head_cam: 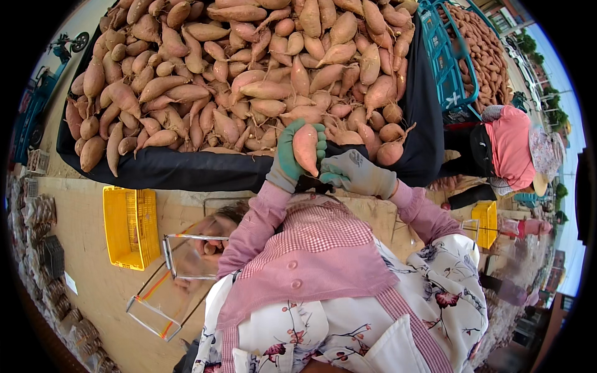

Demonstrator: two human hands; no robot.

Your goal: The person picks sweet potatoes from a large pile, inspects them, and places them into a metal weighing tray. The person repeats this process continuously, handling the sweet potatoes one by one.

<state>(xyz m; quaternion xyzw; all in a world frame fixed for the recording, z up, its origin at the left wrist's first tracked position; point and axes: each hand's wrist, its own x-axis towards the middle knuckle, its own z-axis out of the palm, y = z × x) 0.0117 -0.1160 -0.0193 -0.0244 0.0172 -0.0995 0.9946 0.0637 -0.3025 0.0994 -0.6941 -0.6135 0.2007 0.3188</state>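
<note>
A large heap of sweet potatoes (224,88) fills a bed lined with black cloth (210,170). Near the heap's front edge, my left hand (291,151), in a green and grey work glove, grips one sweet potato (306,148), its tapered end pointing towards me. Close on its right is my right hand (359,172), also gloved, its fingers curled by the lower tip of that sweet potato. Whether those fingers hold anything cannot be seen.
Yellow plastic crates stand at the left (151,224) and the right (487,224). Wire-framed clear bags (158,307) with some sweet potatoes are at lower left. Teal crates (447,60) line the bed's right side, where a person in a pink top (510,144) bends over.
</note>
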